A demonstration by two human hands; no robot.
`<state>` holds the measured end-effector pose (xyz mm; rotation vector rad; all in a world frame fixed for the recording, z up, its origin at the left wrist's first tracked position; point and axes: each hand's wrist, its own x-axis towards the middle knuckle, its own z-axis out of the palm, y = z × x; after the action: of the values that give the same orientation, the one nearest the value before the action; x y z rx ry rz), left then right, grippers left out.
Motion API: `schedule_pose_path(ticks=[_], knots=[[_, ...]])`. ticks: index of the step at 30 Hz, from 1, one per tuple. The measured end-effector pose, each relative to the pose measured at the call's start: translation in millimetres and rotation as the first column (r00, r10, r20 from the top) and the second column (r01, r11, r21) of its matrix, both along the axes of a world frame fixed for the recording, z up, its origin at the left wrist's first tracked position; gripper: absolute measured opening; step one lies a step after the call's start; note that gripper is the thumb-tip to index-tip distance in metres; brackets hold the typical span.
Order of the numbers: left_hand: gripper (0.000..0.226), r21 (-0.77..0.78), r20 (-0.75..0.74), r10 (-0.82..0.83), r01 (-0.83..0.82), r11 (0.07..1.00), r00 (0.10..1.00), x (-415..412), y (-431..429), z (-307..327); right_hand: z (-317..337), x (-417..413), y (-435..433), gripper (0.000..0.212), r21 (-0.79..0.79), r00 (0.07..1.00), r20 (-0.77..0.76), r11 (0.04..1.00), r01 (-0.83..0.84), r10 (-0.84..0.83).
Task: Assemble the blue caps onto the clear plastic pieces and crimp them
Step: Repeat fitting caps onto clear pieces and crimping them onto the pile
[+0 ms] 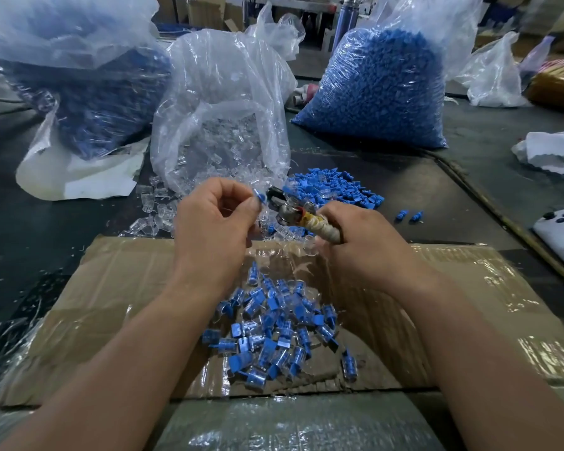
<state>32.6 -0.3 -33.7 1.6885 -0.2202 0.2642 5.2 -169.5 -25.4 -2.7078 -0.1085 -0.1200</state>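
My left hand [214, 219] pinches a small blue cap [260, 197] between thumb and forefinger, the other fingers curled in, above the far edge of the cardboard box [127, 288]. I cannot tell whether a clear body is already on it. My right hand [362, 245] is wrapped round the tape-bound handle of the crimping pliers [284, 206], also above that far edge. The metal head points toward the left hand and sits right at the cap, but I cannot make out whether it touches it.

On the box, whose top is glossy with clear tape, a loose heap of assembled pieces [274, 330], blue caps in clear bodies, lies between my forearms.

Just past the box's far edge, clear plastic pieces [153, 209] are scattered on the dark tabletop [437, 190], spilling from the open mouth of a clear bag [222, 125] that holds more of them. Past the far edge toward the right lies a pile of loose blue caps [332, 190], with two stray caps [411, 216] on its right.

Farther behind the box stands a full bag of blue caps [381, 89] on the right and another large bag of blue parts [88, 92] on the left. Off the box's right side, a white device [560, 232] with dark buttons lies at the frame edge.
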Motion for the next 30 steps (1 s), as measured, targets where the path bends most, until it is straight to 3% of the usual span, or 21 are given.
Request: schedule_pose_path(ticks=[3, 7, 11, 14, 17, 20, 22, 26, 30], knots=[[0.018, -0.071, -0.027, 0.005, -0.007, 0.997, 1.0, 4, 8, 4, 0, 0, -3, 0.011, -0.072, 0.999, -0.054, 0.997, -0.01, 0.006], [0.015, -0.129, -0.138, -0.273, 0.256, 0.958, 0.952, 2, 12, 13, -1, 0, -2, 0.013, -0.092, 0.993, -0.119, 0.995, -0.04, 0.029], [0.004, -0.001, -0.24, -0.493, 0.508, 0.861, 0.836, -4, 7, 14, -1, 0, -4, 0.039, -0.125, 0.989, -0.149, 0.992, -0.032, 0.013], [0.021, 0.076, -0.251, -0.548, 0.581, 0.811, 0.798, -8, 7, 13, 0, 1, -4, 0.058, -0.11, 0.98, -0.197, 0.993, -0.034, 0.012], [0.029, 0.061, -0.242, -0.497, 0.524, 0.85, 0.834, -8, 6, 13, 1, 1, -5, 0.064, -0.11, 0.975, -0.219, 0.993, -0.045, 0.02], [0.012, 0.097, -0.174, -0.22, 0.239, 0.966, 0.96, 3, 8, 4, 2, 0, -7, 0.071, -0.07, 0.971, -0.234, 0.996, -0.059, 0.041], [0.015, 0.223, -0.093, -0.014, 0.035, 0.974, 0.996, 11, 10, -1, 2, -1, -9, 0.071, -0.049, 0.971, -0.234, 0.997, -0.058, 0.045], [0.031, 0.446, -0.022, 0.01, 0.001, 0.895, 1.0, 16, 8, -10, 1, 0, -10, 0.068, -0.039, 0.969, -0.24, 0.997, -0.061, 0.05], [0.038, 0.705, -0.061, -0.118, 0.126, 0.698, 0.991, 21, 5, -21, 1, 1, -11, 0.062, -0.027, 0.974, -0.22, 0.998, -0.062, 0.054]])
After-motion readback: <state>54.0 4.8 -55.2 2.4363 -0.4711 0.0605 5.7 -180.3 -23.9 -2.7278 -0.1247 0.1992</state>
